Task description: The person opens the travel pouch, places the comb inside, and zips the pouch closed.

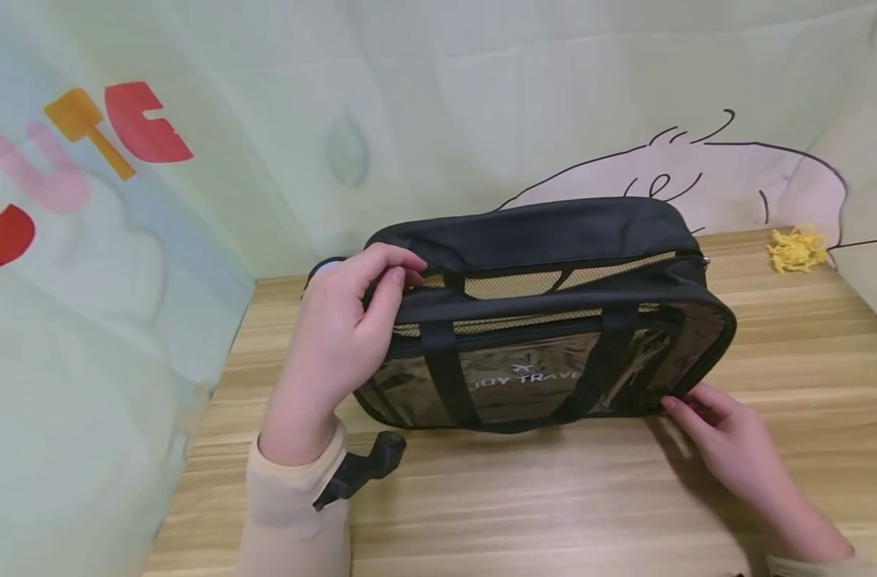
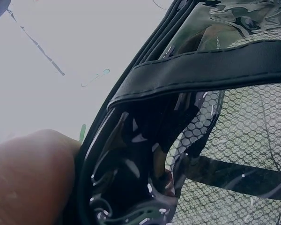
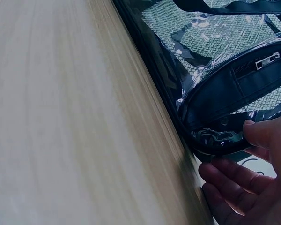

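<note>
A pale printed curtain (image 1: 438, 104) hangs behind a wood-grain table (image 1: 482, 505), where a black bag (image 1: 547, 306) with clear panels stands, its top gaping, near a small yellow object (image 1: 798, 249) on the right. The left hand (image 1: 341, 320) grips the bag's upper left edge with bent fingers, while the right hand (image 1: 734, 449) pinches its lower right front corner between thumb and fingers.

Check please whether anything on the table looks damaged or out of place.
No spill or clear damage shows. Only the yellow tangled object looks odd: it lies at the back right of the table, apart from the black bag.
</note>
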Motion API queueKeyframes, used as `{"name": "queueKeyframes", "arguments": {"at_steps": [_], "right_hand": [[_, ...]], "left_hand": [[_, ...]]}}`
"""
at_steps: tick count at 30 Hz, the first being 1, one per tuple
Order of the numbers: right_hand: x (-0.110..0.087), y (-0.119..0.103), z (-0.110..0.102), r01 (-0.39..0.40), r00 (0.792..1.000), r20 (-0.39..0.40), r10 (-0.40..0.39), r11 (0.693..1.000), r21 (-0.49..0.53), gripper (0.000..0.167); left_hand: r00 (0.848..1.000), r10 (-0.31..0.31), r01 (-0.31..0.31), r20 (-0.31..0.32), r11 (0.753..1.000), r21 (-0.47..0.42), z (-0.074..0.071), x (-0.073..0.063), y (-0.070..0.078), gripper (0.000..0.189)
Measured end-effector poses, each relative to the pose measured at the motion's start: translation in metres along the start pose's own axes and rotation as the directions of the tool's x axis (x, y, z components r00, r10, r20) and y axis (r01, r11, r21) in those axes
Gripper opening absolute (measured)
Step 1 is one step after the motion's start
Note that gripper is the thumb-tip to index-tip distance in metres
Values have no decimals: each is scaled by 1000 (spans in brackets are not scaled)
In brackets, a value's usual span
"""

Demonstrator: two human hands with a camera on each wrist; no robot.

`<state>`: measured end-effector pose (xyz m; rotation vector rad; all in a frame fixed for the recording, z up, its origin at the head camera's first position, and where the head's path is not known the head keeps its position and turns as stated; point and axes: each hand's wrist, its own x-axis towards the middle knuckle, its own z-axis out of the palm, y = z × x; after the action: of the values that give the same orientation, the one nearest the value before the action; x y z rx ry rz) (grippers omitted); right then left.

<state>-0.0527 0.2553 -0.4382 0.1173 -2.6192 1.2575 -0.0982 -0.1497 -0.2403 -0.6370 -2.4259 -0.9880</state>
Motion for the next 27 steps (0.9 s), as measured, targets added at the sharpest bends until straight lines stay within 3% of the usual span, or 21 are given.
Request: {"name": "queueKeyframes", "arguments": {"at_steps": [13, 16, 19, 21, 23, 24, 27], "right_hand": [[0, -1, -2, -25, 999, 23, 25, 1000, 0, 9], [1, 0, -2, -31, 999, 34, 31, 1000, 3, 6], [1, -2, -1, -27, 999, 34, 26, 1000, 15, 4], [1, -2, -1, -21, 999, 28, 21, 999, 25, 3], [1, -4, 2, -12, 1000, 28, 11, 999, 50, 4], [1, -5, 3, -10, 1000, 29, 9, 998, 62, 4], [0, -3, 1, -8, 1000, 16, 7, 996, 86, 4]], "left_hand": [[999, -20, 20, 25, 1000, -21, -2, -2, -1, 27], [998, -13, 12, 56, 1000, 15, -1, 4, 6, 24], [992, 10, -23, 126, 994, 104, -4, 19, 23, 22], [978, 34, -69, 206, 984, 166, -4, 35, 41, 21], [951, 41, -114, 305, 967, 228, -4, 50, 61, 20], [931, 36, -135, 363, 959, 250, -1, 59, 70, 20], [849, 18, -210, 528, 929, 305, 16, 86, 96, 19]]}}
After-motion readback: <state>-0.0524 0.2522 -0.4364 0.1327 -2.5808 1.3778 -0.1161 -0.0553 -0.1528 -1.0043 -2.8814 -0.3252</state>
